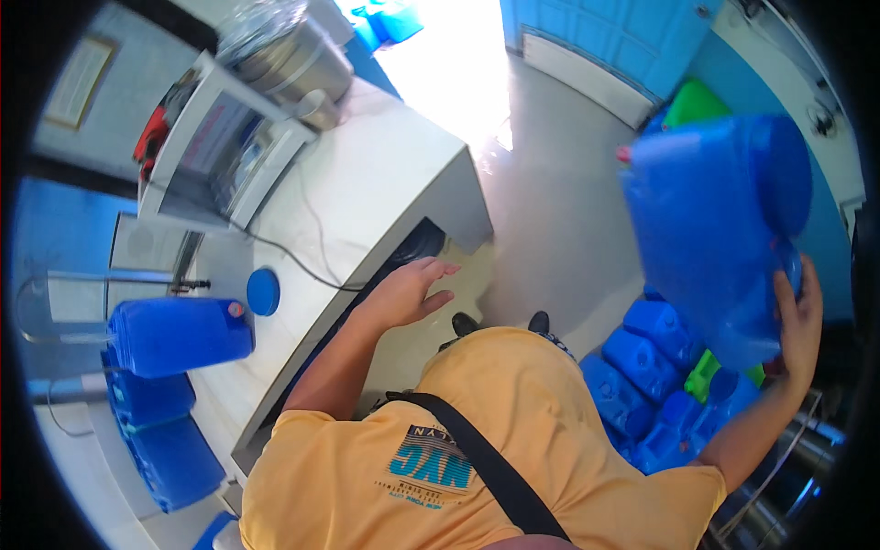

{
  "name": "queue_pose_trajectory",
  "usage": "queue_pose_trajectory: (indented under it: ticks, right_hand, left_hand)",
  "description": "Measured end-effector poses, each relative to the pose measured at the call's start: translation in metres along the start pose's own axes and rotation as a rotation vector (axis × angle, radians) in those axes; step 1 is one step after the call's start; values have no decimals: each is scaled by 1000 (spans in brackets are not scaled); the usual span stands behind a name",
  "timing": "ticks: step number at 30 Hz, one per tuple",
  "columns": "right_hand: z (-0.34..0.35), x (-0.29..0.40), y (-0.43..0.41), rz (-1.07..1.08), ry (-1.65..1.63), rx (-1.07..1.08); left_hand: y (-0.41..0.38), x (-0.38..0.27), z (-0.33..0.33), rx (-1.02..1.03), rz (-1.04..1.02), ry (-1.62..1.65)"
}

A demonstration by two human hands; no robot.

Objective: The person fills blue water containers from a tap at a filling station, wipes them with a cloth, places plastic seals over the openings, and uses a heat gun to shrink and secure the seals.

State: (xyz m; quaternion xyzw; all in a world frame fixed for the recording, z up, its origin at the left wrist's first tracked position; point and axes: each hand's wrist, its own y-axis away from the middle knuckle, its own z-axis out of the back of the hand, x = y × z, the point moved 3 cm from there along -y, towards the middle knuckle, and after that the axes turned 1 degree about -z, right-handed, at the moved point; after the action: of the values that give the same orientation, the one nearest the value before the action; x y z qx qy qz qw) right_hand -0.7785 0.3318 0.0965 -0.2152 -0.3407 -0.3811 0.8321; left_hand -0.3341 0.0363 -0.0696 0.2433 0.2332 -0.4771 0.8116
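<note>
My right hand (801, 323) grips the handle of a large blue plastic water container (708, 227), which hangs tilted at the right; a small red tap shows at its upper left corner. With nothing in it, my left hand (412, 292) is held near the counter's front edge, thumb apart from the fingers. On the left, another blue water container (182, 337) with a red tap lies under a stream of water from a curved metal pipe. Beside it on the counter is a round blue lid (263, 291).
A white counter (385, 165) bears a white shelf frame (227, 151) and a metal pot (295, 62) covered in plastic. Several blue containers (643, 364) stand on the floor at my right. More blue containers (172, 454) are at the lower left. A blue door (605, 41) stands ahead.
</note>
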Motion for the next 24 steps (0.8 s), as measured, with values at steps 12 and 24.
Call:
queue_pose_trajectory:
  ticks: [12, 24]
  right_hand:
    - [-149, 319, -62, 1276, 581, -49]
    - [-286, 498, 67, 1701, 86, 266]
  left_hand:
    - [147, 29, 214, -901, -146, 332]
    - [79, -44, 307, -319, -42, 1148]
